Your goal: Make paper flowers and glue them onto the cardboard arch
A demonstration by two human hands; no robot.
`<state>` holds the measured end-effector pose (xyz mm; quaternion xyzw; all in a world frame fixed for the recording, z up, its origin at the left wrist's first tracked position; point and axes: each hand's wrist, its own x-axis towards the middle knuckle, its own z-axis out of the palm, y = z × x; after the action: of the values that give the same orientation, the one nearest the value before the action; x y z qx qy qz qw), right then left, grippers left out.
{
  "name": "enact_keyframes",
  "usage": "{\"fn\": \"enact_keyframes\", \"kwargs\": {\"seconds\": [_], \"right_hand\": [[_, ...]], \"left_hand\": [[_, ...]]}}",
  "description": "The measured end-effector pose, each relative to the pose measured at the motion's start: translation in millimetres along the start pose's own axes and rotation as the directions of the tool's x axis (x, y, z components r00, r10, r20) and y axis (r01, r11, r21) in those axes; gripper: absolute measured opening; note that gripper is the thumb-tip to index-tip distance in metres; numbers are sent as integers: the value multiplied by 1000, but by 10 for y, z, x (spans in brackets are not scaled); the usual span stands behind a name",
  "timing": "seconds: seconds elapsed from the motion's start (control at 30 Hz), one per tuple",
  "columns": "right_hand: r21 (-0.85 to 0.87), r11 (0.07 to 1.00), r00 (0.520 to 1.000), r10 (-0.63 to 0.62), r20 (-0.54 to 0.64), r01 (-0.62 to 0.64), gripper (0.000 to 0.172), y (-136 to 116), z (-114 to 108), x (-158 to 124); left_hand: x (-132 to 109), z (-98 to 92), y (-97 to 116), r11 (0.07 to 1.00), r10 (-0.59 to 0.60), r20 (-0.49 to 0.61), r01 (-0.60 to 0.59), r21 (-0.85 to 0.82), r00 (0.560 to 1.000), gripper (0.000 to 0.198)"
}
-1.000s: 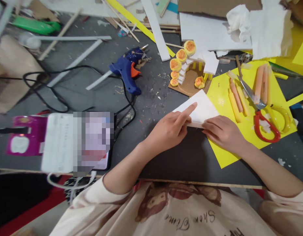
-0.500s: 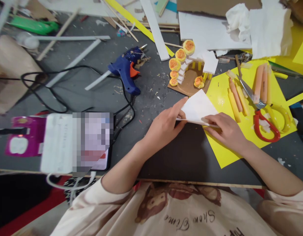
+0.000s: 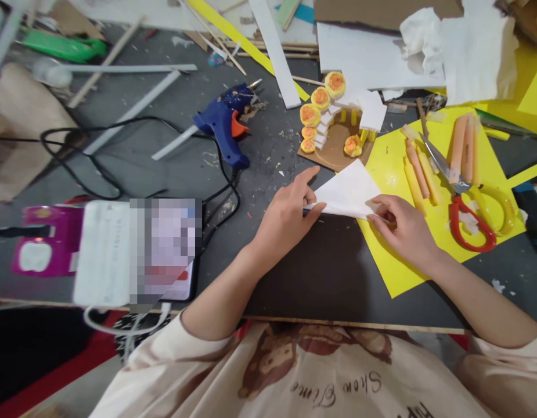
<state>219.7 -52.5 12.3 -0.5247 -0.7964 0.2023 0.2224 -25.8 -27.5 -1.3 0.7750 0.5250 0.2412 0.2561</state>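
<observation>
The dark tabletop point(image 3: 320, 273) fills the greater part of the frame, and a yellow sheet point(image 3: 436, 223) lies on it in the right half. Above the centre stands a small cardboard model point(image 3: 335, 139) with round yellow-orange pieces.

The left hand point(image 3: 289, 212) is just below the centre. One second ago its index finger was stretched across the paper; now it has drawn back to the left corner, which thumb and curled fingers hold, while the index finger points past the edge. The right hand point(image 3: 396, 226), half closed, pinches the lower right corner. I judge from this change that the fold is being aligned rather than pressed.

Between them, at the centre of the frame, is the folded white paper point(image 3: 349, 188). It looks smooth and roughly triangular, its tip toward the model, its lower edge nearly straight. Whether it rests flat, I cannot tell.
</observation>
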Motion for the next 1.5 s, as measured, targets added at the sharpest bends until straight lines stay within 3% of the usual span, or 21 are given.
{"fn": "enact_keyframes", "kwargs": {"seconds": [0.4,0.6,0.7,0.8,0.87,1.07,1.33,1.5], "right_hand": [[-72,990,992,127,27,-125,20,-21,-73,4],[-87,996,1000,3,-30,-6,32,7,-63,7],[-70,990,993,-117,30,119,37,9,-51,2],[-104,955,957,-266,115,278,44,7,-32,-17],[-133,938,943,-302,143,320,46,4,-24,-26],[-135,947,955,-281,100,292,37,-10,-31,-8],[-151,968,979,-203,-2,201,13,39,4,-6],[-138,974,983,-181,-15,177,14,50,-13,-8]], "left_hand": [[7,-76,33,988,9,-26,-4,156,1000,54],[24,-138,41,977,36,-15,-31,213,999,56],[17,-127,67,956,184,38,-188,227,982,52],[3,-106,85,908,350,106,-365,208,931,52],[-4,-98,88,894,379,122,-397,207,917,53],[-14,-110,84,912,323,89,-335,239,942,60],[-6,-117,79,953,200,137,-225,202,970,59],[24,-105,63,985,89,101,-103,141,991,55]]}}
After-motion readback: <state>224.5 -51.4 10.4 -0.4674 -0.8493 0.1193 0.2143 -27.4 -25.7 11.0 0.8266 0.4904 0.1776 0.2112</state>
